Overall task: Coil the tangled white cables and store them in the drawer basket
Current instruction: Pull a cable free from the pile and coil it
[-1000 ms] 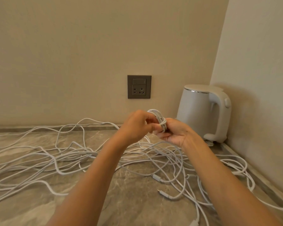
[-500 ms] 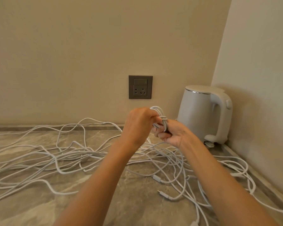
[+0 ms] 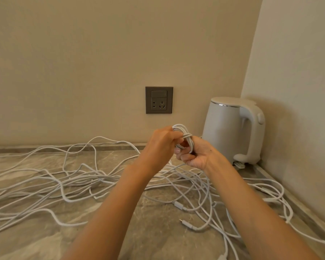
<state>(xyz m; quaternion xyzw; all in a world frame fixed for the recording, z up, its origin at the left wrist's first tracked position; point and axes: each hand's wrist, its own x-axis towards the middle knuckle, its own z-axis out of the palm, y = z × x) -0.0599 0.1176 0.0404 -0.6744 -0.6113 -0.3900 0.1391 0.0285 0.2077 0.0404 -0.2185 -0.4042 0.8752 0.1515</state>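
Little differs from half a second ago: my left hand (image 3: 160, 142) and right hand (image 3: 197, 155) stay raised together, the small coiled bundle of white cable (image 3: 184, 135) still between them. The left hand's fingers curl and pinch the bundle's upper loops. The right hand, palm toward me, grips its lower part. One turn crosses the bundle's middle. Below both hands, loose tangled white cables (image 3: 73, 184) sprawl over the grey marbled stone surface (image 3: 148, 231).

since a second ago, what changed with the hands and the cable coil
The left hand rolled slightly over the coil, drawing a turn across its middle; the right hand curled tighter beneath it. Both still hold it. The loose cables, kettle and socket stayed put.
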